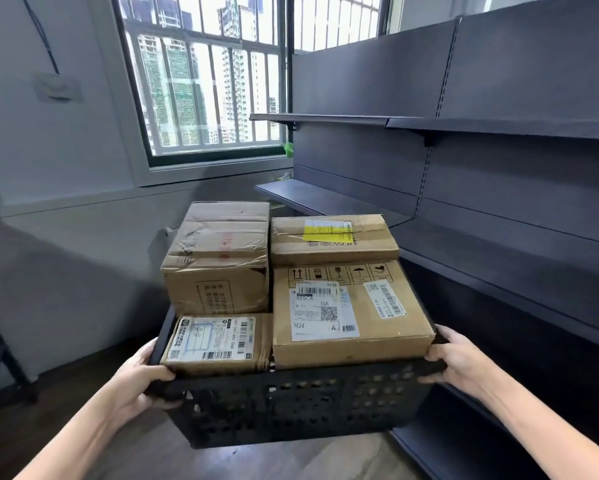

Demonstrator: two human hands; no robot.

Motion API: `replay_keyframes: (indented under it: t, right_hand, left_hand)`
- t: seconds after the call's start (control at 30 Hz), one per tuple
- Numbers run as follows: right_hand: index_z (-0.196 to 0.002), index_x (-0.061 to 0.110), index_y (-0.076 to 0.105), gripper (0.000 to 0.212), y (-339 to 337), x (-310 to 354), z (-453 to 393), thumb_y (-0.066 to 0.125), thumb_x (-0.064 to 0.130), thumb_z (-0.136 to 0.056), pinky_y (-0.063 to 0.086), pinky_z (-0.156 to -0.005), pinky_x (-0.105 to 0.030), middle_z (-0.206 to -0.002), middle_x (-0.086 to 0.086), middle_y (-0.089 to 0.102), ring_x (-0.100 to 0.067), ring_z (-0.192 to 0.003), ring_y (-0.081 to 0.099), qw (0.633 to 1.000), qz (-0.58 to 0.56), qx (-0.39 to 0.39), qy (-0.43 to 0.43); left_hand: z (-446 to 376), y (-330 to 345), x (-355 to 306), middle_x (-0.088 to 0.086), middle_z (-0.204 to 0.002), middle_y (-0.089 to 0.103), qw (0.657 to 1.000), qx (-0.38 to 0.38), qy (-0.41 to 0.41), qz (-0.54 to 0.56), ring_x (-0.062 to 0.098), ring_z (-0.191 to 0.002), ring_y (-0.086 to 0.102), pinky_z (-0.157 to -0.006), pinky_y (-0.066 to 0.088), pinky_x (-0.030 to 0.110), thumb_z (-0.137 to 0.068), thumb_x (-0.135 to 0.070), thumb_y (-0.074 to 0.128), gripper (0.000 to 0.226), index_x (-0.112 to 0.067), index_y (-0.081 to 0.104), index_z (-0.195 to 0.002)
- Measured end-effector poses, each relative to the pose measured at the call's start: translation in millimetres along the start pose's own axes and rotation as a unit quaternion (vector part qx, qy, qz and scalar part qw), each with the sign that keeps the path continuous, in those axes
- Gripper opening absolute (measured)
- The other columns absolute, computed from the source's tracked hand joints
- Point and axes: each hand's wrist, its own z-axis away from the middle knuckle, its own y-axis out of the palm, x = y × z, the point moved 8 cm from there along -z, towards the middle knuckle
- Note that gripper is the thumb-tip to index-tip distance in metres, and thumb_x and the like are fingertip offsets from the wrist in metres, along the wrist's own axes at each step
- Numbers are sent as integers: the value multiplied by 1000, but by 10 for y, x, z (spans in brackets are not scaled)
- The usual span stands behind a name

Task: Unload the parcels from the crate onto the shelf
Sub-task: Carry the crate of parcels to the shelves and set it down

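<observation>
A black perforated crate [291,403] is held up in the air in front of me. My left hand [142,372] grips its left rim and my right hand [461,362] grips its right rim. Inside are several cardboard parcels: a tall taped box [218,258] at the back left, a small labelled box [215,344] at the front left, a large box with a white shipping label [350,317] at the front right, and a flat box with a yellow sticker [332,237] behind it. The dark grey metal shelf [499,126] stands to the right.
The shelf unit has several boards; a lower board [326,199] sits just behind the crate. A barred window [204,81] is ahead, with a grey wall on the left. Wooden floor [135,459] lies below. A dark metal frame [0,355] stands at the far left.
</observation>
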Motion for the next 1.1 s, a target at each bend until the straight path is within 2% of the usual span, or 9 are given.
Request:
replay_keyframes:
  t: [0.17,0.37,0.67,0.83,1.0,1.1]
  right_hand:
    - [-98,18,57,51,207,-1,-679,36,-22,-74,53,-59,-47,-91,-13,60,-35,-83,58,1000,-4,-5,4]
    - [-100,20,58,54,498,101,-1533,38,-22,-74,53,-70,-53,-93,-12,61,-33,-89,57,999,-27,-14,16]
    - [-96,20,60,53,863,471,-2382,37,-23,-74,53,-68,-52,-97,-11,60,-29,-93,55,998,-39,-43,13]
    - [-96,18,60,54,1038,609,-2645,36,-24,-74,53,-64,-50,-93,-11,61,-27,-89,55,995,-55,-80,9]
    - [-113,15,53,57,1263,549,-2889,34,-24,-76,52,-66,-51,-96,-12,60,-28,-88,55,985,-97,-141,12]
    - [-118,14,50,59,1412,556,-2963,34,-25,-76,51,-68,-54,-99,-13,59,-29,-91,54,976,-117,-182,22]
  left_hand:
    - [-693,-68,-136,7,-106,66,1000,7,-9,-15,38,-96,59,-68,51,64,-73,26,40,66,-29,64,-100]
    - [-1635,-130,-503,3,-98,68,999,2,-18,-30,31,-90,60,-57,55,54,-74,26,39,66,-30,65,-97]
    - [-2882,-126,-974,1,-93,70,998,39,-27,-36,30,-87,61,-60,55,56,-73,25,39,64,-28,65,-97]
    - [-3541,-106,-1173,2,-97,68,996,79,-34,-35,31,-89,60,-60,54,59,-74,26,39,64,-27,63,-100]
    - [-4379,-88,-1358,5,-113,61,990,127,-55,-39,33,-104,54,-66,53,60,-74,26,40,69,-25,56,-117]
    - [-4840,-17,-1526,7,-119,56,985,150,-69,-55,33,-106,50,-69,51,61,-75,27,39,71,-23,51,-124]
